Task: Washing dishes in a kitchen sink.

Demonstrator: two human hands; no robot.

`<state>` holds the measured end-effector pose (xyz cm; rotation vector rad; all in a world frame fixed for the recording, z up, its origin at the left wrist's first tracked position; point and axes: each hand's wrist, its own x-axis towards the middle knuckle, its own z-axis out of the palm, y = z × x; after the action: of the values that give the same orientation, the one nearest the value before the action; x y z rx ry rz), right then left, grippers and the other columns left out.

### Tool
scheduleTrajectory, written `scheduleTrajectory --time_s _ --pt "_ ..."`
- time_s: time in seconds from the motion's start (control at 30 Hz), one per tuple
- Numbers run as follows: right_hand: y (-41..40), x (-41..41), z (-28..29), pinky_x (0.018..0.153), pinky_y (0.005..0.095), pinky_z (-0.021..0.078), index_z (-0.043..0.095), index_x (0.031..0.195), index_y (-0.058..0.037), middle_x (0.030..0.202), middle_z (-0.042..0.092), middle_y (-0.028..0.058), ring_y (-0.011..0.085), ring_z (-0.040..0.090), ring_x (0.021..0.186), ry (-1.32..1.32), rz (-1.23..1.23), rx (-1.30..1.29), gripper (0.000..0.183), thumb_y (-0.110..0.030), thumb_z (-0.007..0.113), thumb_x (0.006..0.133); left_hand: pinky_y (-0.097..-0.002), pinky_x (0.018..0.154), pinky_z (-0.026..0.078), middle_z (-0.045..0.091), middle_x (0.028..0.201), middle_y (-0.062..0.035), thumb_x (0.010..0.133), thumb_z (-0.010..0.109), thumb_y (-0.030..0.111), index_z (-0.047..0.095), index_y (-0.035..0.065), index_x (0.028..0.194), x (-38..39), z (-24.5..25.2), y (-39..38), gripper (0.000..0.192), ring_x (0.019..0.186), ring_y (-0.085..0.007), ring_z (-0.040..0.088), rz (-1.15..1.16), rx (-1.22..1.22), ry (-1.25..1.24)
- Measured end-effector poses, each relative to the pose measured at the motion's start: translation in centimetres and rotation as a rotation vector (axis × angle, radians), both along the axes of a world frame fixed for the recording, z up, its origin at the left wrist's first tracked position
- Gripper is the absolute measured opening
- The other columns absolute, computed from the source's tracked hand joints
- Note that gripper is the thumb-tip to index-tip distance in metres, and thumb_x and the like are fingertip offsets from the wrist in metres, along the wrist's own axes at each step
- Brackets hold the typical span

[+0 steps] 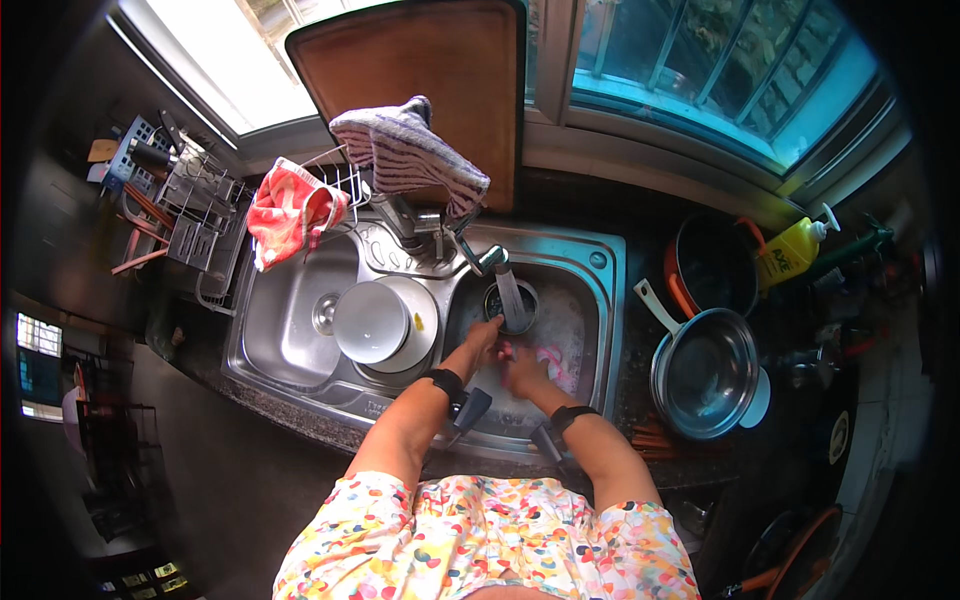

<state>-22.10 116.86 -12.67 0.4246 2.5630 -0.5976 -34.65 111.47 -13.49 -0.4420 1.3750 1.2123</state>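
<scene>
My left hand (484, 337) is in the right basin of a steel double sink (611, 322), with its fingers at the rim of a round metal bowl (491, 301). Water pours into that bowl from the faucet (491, 259). Close beside it, my right hand (527, 372) is low in the basin, closed around a pink and white cloth (553, 355) that shows on both sides of the fingers. Its fingertips are partly hidden. Cloudy, sudsy water covers the basin floor. Between the basins, a white bowl (370, 322) rests on a white plate (424, 315) bearing a yellow scrap.
Left of the sink stands a wire rack (202, 195) with utensils. A red cloth (289, 210) and a striped towel (412, 146) hang behind the faucet. Pans (709, 375), an orange pot (675, 262) and a yellow pump bottle (791, 251) crowd the right counter.
</scene>
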Motion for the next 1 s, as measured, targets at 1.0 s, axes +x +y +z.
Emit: scheduleTrajectory --time_s 1.0 --pt "5.6 2.8 -3.8 0.067 0.0298 0.0431 0.055 0.096 -0.007 0.087 0.057 0.0059 0.0183 0.054 0.077 0.291 -0.917 -0.753 0.023 -0.007 0.05 0.074 -0.046 0.066 0.043 0.03 0.113 -0.0274 0.067 0.051 0.001 0.027 0.0026 0.109 3.9 7.3 -2.5 0.049 0.074 -0.044 0.05 -0.79 -0.386 1.549"
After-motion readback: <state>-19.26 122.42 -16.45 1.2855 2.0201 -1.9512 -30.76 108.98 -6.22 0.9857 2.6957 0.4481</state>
